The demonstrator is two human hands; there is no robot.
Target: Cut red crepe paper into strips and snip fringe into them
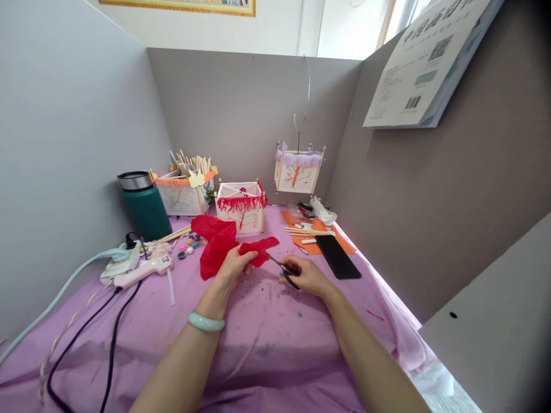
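My left hand pinches a piece of red tissue paper, which spreads out crumpled to the left and has a narrower flap to the right. In my right hand is a pair of black-handled scissors, with fingers in the loops. The blades point up and left and reach the red paper near my left fingertips. Whether the blades are parted is too small to tell. Just behind the paper stands a white box lantern with wooden edges and a red fringe. Small red scraps lie on the cloth below my hands.
At left are a green flask, a glue gun, a power strip with cables, and paint pots. A box of sticks stands behind. A purple-fringed lantern hangs at back right, above orange sheets and a phone. Grey partitions enclose the table.
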